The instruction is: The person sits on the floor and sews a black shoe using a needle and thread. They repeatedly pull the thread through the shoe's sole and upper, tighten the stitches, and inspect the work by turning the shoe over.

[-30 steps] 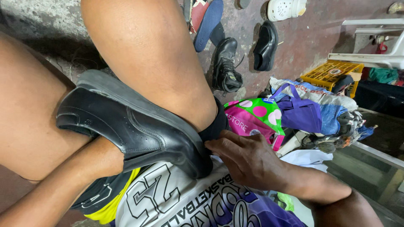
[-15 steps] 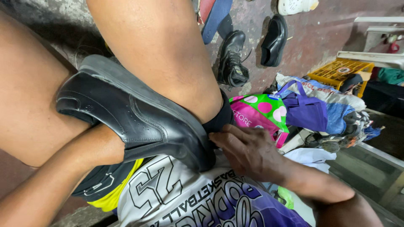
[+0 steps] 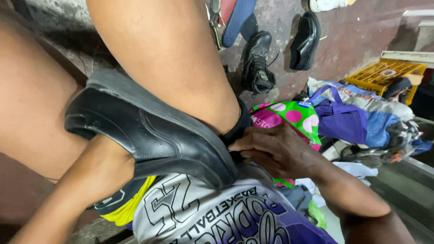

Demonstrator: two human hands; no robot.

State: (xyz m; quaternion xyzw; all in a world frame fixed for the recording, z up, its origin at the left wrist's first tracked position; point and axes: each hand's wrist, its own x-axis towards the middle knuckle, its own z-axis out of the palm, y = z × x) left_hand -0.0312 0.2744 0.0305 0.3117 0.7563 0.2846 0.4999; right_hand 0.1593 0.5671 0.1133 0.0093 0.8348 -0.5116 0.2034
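A black leather slip-on shoe (image 3: 153,135) is on my foot, and that leg is crossed over my other knee. My left hand (image 3: 106,174) cups the shoe from below, near its front part. My right hand (image 3: 275,151) is at the heel, fingertips pinching the heel collar beside a dark sock (image 3: 239,124). A white and purple sports jersey (image 3: 217,217) covers my lap under the shoe.
On the reddish floor beyond lie a black lace-up boot (image 3: 257,63), a black dress shoe (image 3: 305,40) and a blue insole (image 3: 237,20). To the right are a green polka-dot bag (image 3: 291,115), a purple bag (image 3: 341,119), piled clothes and a yellow crate (image 3: 384,74).
Both hands stay on the shoe; my right-hand fingers have shifted slightly up against the heel. The view has tilted a little.
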